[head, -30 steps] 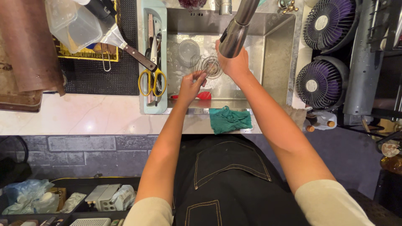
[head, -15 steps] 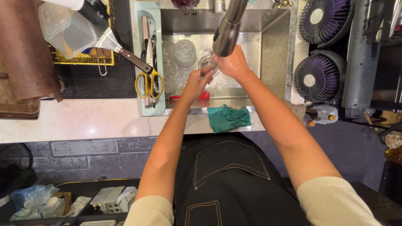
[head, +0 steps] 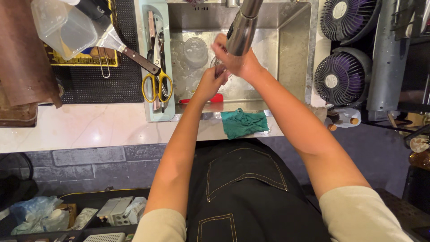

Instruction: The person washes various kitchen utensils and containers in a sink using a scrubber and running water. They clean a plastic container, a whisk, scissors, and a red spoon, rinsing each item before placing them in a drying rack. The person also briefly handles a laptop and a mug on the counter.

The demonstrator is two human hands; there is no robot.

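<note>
Both my hands meet over the steel sink (head: pixel 293 54), just under the metal tap head (head: pixel 242 28). My right hand (head: pixel 239 65) wraps a small clear glass item (head: pixel 219 68), which is mostly hidden by my fingers. My left hand (head: pixel 208 84) presses against that same item from below and left, fingers closed on it. Another clear round glass (head: pixel 195 47) lies in the basin to the left of my hands. A red object (head: pixel 217 97) lies at the basin's near edge, under my left wrist.
A green cloth (head: pixel 244 123) hangs over the sink's front rim. A pale tray (head: pixel 154 114) with yellow-handled scissors (head: pixel 156 85) sits left of the basin, beside a black mat (head: pixel 94 83) and a plastic container (head: pixel 62 27). Two fans (head: pixel 342 78) stand right.
My hands stay together under the tap. My right hand's fingers have closed further over the glass item, so less of it shows now than a second ago.
</note>
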